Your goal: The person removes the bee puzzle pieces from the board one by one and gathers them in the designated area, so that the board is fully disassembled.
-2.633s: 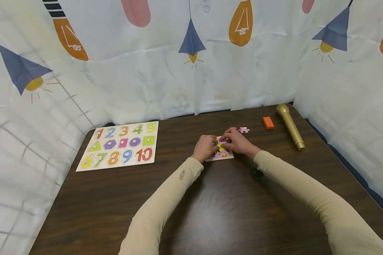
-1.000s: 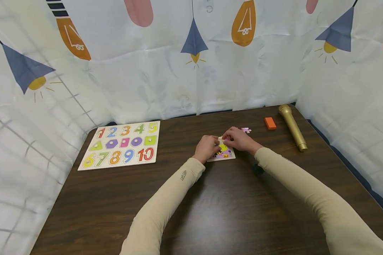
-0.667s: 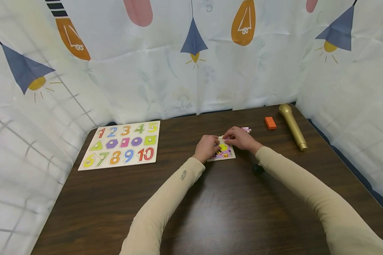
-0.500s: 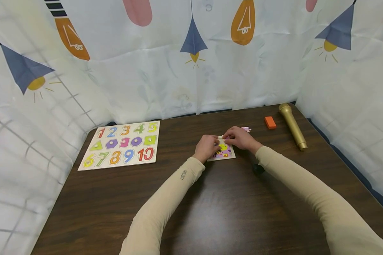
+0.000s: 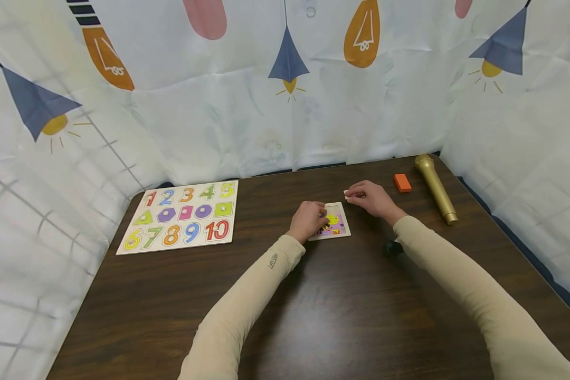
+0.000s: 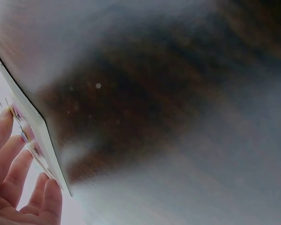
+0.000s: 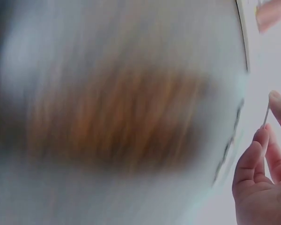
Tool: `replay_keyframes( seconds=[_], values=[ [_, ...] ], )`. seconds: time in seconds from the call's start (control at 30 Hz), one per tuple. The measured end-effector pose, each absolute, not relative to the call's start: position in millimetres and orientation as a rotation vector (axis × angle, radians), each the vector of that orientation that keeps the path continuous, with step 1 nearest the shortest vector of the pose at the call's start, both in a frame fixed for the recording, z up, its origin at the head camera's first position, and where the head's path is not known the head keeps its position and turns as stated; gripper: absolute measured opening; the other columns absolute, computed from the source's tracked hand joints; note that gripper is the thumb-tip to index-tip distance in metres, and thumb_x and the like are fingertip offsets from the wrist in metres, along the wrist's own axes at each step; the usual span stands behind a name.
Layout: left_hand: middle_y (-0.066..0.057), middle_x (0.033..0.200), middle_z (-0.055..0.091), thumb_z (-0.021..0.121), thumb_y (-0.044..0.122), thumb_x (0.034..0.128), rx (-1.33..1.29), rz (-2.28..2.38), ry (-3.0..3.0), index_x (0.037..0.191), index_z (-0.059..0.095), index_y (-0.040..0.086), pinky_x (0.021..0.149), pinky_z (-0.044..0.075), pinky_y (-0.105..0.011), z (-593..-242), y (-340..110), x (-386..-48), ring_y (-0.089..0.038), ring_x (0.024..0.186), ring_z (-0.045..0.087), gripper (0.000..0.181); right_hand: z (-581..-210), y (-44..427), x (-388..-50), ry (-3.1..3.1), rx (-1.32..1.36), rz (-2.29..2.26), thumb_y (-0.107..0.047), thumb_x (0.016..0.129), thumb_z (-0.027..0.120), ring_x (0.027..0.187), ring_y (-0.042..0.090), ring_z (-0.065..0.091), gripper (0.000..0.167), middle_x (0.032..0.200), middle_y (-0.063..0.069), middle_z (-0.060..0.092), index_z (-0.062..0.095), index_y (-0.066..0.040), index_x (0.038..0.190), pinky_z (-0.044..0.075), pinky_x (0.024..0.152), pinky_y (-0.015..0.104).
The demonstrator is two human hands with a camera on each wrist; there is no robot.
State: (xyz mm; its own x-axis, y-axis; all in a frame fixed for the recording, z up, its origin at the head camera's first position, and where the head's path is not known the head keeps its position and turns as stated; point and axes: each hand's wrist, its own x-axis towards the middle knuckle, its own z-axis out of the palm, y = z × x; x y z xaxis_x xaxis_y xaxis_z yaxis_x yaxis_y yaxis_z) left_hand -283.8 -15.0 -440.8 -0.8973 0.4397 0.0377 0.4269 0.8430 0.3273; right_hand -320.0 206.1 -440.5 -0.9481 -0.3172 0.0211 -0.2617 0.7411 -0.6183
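A small square jigsaw puzzle board (image 5: 338, 226) with a pale frame and a yellow, purple and pink picture lies mid-table. My left hand (image 5: 307, 220) holds its left side, covering part of the picture; in the left wrist view fingertips touch the board (image 6: 47, 145) and its edge. Beyond the board's upper right corner, my right hand (image 5: 372, 199) pinches a small jigsaw piece (image 5: 346, 195) between thumb and fingers, apart from the board. The right wrist view shows this jigsaw piece (image 7: 267, 116) edge-on, so its picture is hidden.
To the left lies a number-and-shape peg board (image 5: 177, 216). An orange block (image 5: 402, 183) and a gold microphone (image 5: 436, 190) lie at the far right of the dark wooden table (image 5: 309, 316). A printed curtain (image 5: 247, 121) hangs behind.
My right hand has moved off the puzzle board, up and to the right, and now pinches a piece. The loose piece seen there earlier is out of sight in the head view. My left hand stays put.
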Motion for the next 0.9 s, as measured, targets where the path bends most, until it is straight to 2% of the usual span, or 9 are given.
replay_keyframes(
  seconds=[0.23, 0.4, 0.9],
  values=[
    [-0.006, 0.130, 0.063, 0.071, 0.018, 0.0908, 0.699, 0.531, 2.979, 0.103, 0.078, 0.009, 0.104, 0.043, -0.032, -441, -15, -283, -0.022, 0.124, 0.056, 0.017, -442, 251, -325, 2.953, -0.367, -0.973, -0.020, 0.098, 0.062, 0.123, 0.039, 0.049, 0.032, 0.132, 0.022, 0.054, 0.067, 0.001, 0.121, 0.040, 0.102, 0.054],
    [-0.006, 0.131, 0.063, 0.071, 0.019, 0.0911, 0.678, 0.530, 2.976, 0.106, 0.077, 0.010, 0.105, 0.043, -0.032, -441, -15, -282, -0.022, 0.125, 0.055, 0.019, -447, 275, -323, 2.986, -0.306, -0.905, -0.019, 0.098, 0.060, 0.121, 0.042, 0.051, 0.032, 0.134, 0.025, 0.054, 0.066, 0.003, 0.122, 0.037, 0.103, 0.057],
    [-0.006, 0.130, 0.063, 0.071, 0.019, 0.0909, 0.682, 0.546, 2.976, 0.106, 0.077, 0.009, 0.105, 0.043, -0.032, -441, -16, -283, -0.022, 0.124, 0.055, 0.019, -449, 282, -318, 2.966, -0.291, -0.927, -0.016, 0.099, 0.059, 0.118, 0.044, 0.054, 0.032, 0.134, 0.027, 0.052, 0.065, 0.005, 0.121, 0.039, 0.101, 0.058]
  ],
)
